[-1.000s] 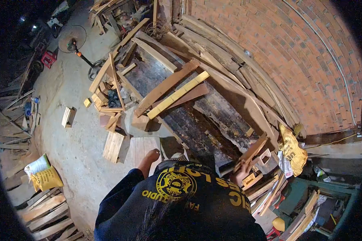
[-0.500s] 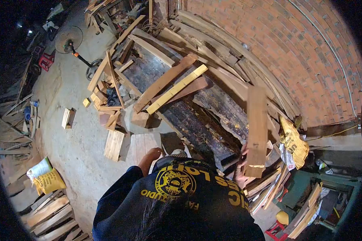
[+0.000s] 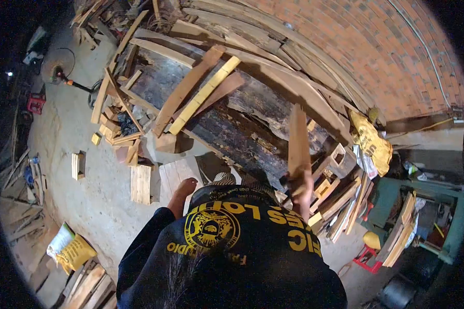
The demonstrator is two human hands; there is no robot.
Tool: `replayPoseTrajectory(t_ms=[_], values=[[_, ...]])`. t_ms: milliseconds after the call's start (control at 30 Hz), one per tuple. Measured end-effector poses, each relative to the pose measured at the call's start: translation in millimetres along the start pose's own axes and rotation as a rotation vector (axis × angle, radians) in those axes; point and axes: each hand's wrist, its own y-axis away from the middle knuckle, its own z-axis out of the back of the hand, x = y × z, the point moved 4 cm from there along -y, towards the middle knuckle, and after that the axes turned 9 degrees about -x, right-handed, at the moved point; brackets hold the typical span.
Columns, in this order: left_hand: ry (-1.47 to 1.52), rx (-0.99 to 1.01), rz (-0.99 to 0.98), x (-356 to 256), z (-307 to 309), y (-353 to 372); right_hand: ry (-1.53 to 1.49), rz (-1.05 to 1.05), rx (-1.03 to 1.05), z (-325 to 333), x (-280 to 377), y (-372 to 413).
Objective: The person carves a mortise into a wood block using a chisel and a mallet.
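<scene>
Only had the head view to go on. The right hand (image 3: 303, 191) was wrapped around the near end of a brown board (image 3: 298, 141), which pointed away from the body over the near-right part of the dark bench (image 3: 265, 152). Couldn't tell if its far end touched anything. The left hand (image 3: 187, 186) was by the pale slab (image 3: 171, 179); couldn't tell how its fingers were set, but I saw nothing in it.

IMO gripping at one end made that board tip-heavy, so a firm wrist, slow turns and some left-hand support would've been the way to go.

Edges: a hollow block (image 3: 337, 154) sat just right of the board, with stacked strips (image 3: 340, 201) near that hand, so that side looked tight. A yellow strip (image 3: 205, 96) lay well apart, up the bench. Most room seemed to be left, over the concrete floor (image 3: 108, 190).
</scene>
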Motion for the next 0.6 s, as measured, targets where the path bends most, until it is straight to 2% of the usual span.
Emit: replayPoseTrajectory(t_ms=[33,67,100,133,167,200,267,300,333,400,433,467,500,533,567,600], values=[[0.024,-0.034,0.001,1,0,-1,0.415,0.259,-0.014,-16,6,-4],[0.047,-0.069,0.001,2,1,-2,0.583,0.359,-0.095,-33,-3,-4],[0.042,-0.057,-0.007,-4,5,0,0.847,0.486,-0.061,-16,-18,-21],[-0.064,-0.052,-0.106,-16,11,2,1.114,0.608,-0.024,3,-34,-38],[-0.168,-0.047,-0.203,-28,16,3,1.315,0.554,-0.142,2,-45,-41],[-0.169,-0.035,-0.210,-28,14,1,1.511,0.490,-0.262,1,-57,-40],[-0.257,0.009,-0.307,-27,11,-6,1.568,0.412,-0.250,18,-76,-46],[-0.025,0.011,-0.101,-42,24,2,1.533,0.320,-0.240,23,-85,-49],[-0.029,0.025,-0.103,-37,19,1,1.498,0.227,-0.229,32,-94,-52],[-0.083,-0.027,-0.114,-29,12,-5,1.518,0.262,-0.191,60,-115,-69],[0.046,0.011,0.074,-37,19,-2,1.105,0.240,-0.154,78,-130,-79],[0.041,0.026,0.071,-37,18,-4,0.691,0.219,-0.118,86,-137,-83],[-0.070,0.053,-0.010,-34,15,-7,1.439,0.358,-0.124,36,-97,-55],[-0.180,0.081,-0.090,-29,11,-10,1.438,0.348,-0.136,31,-92,-52],[-0.443,0.161,-0.279,-15,-3,-19,1.508,0.261,-0.173,31,-91,-51],[-0.447,0.174,-0.283,-10,-3,-21,1.574,0.172,-0.208,34,-93,-51]])
